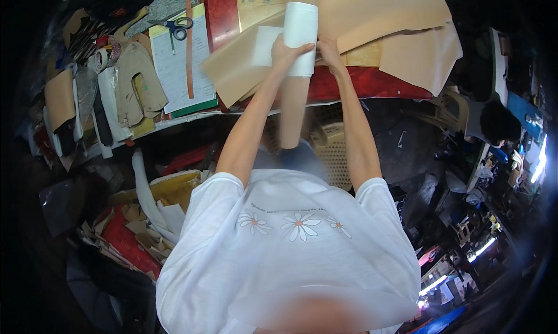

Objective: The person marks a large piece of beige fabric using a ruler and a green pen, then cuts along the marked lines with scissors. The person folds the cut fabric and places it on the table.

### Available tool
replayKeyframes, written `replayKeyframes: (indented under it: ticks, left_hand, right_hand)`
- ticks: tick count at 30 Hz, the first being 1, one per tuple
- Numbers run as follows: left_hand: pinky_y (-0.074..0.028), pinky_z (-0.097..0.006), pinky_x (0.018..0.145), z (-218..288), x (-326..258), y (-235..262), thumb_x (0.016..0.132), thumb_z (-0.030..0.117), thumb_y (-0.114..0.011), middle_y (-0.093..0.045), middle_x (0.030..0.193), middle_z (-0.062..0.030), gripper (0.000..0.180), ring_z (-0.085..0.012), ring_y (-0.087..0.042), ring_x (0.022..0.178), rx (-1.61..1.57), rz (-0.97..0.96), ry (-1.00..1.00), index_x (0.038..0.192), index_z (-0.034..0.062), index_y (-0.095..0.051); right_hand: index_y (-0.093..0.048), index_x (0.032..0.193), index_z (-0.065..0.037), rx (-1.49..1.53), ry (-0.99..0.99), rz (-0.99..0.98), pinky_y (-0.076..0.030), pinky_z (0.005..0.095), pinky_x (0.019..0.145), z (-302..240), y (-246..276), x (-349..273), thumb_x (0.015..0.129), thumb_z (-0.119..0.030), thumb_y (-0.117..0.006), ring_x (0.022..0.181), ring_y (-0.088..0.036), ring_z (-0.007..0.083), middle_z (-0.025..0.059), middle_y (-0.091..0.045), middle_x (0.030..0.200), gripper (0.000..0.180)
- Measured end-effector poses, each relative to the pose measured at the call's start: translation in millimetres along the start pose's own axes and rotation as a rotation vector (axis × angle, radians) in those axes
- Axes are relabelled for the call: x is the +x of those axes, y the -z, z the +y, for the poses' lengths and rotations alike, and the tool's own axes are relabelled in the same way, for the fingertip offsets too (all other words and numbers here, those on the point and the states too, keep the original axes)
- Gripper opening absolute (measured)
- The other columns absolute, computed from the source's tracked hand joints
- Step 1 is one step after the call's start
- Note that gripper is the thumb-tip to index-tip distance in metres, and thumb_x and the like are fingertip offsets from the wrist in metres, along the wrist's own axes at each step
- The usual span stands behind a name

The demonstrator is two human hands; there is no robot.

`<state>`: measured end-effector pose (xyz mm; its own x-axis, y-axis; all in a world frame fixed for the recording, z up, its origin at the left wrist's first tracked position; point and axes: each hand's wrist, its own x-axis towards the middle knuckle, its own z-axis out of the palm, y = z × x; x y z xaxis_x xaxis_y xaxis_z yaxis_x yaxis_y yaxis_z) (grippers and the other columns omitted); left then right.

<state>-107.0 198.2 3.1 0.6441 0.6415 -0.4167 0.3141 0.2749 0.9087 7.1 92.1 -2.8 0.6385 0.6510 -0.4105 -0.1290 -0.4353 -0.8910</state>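
Note:
A long roll of tan sheet material [294, 107] lies across the table's front edge, its near end sticking out over it. Around the roll's middle is a smooth white sheet [301, 29], with one pale flap out to the left. My left hand [288, 53] grips the white wrap from its left side, thumb lying across the front. At the wrap's right edge my right hand [329, 52] is closed, fingers curled against it; the fingertips are partly hidden behind the roll. More tan sheets [378, 17] lie flat under and beside the roll.
Left on the table are scissors [177, 27], a written paper pad [186, 61], a brown strip [189, 55] and grey-beige cut patterns [138, 81]. A yellow plastic chair [334, 156] stands below the edge. A scrap-filled bin [168, 191] is at lower left. Another person [497, 122] is at far right.

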Motion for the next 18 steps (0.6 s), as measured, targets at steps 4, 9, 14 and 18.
replayKeyframes:
  ticks: [4,9,14,18]
  left_hand:
    - [-0.054,-0.033,0.077,1.6,7.6,-19.0,0.075,0.02,-0.078,-0.063,0.107,-0.0167,0.054,-0.0215,-0.064,0.093,-0.27,-0.092,-0.037,0.114,-0.0052,-0.051]
    - [-0.04,-0.037,0.097,-11.3,0.6,3.2,0.087,0.028,-0.06,-0.052,0.123,-0.0222,0.051,-0.0273,-0.054,0.108,0.135,0.066,0.01,0.119,-0.0101,-0.048]
    - [-0.047,-0.034,0.084,-26.5,-10.4,21.3,0.079,0.035,-0.07,-0.058,0.116,-0.0193,0.064,-0.0243,-0.061,0.095,0.394,0.48,-0.095,0.122,-0.0079,-0.049]
    - [-0.049,-0.036,0.078,-11.7,0.6,26.4,0.072,0.032,-0.078,-0.066,0.095,-0.0135,0.066,-0.0282,-0.064,0.084,0.127,0.163,0.117,0.123,-0.0019,-0.052]
  right_hand:
    - [-0.057,0.118,0.003,0.282,-0.209,-0.091,-0.051,0.0283,0.07,-23.0,11.4,-3.0,0.088,-0.026,-0.062,0.08,-0.062,0.0154,0.0111,-0.065,0.095,0.043]
    - [-0.06,0.109,0.008,0.288,-0.214,-0.045,-0.05,0.025,0.07,-42.7,8.1,-5.2,0.086,-0.037,-0.069,0.079,-0.063,0.0129,0.0109,-0.067,0.095,0.051]
    - [-0.058,0.111,0.008,0.29,-0.217,-0.093,-0.05,0.0255,0.072,-45.3,10.2,-4.1,0.086,-0.033,-0.07,0.082,-0.063,0.0129,0.0109,-0.066,0.097,0.049]
    - [-0.056,0.115,0.008,0.309,-0.179,-0.111,-0.05,0.0259,0.074,-46.9,6.8,-4.3,0.087,-0.03,-0.068,0.085,-0.062,0.013,0.0117,-0.066,0.101,0.049]
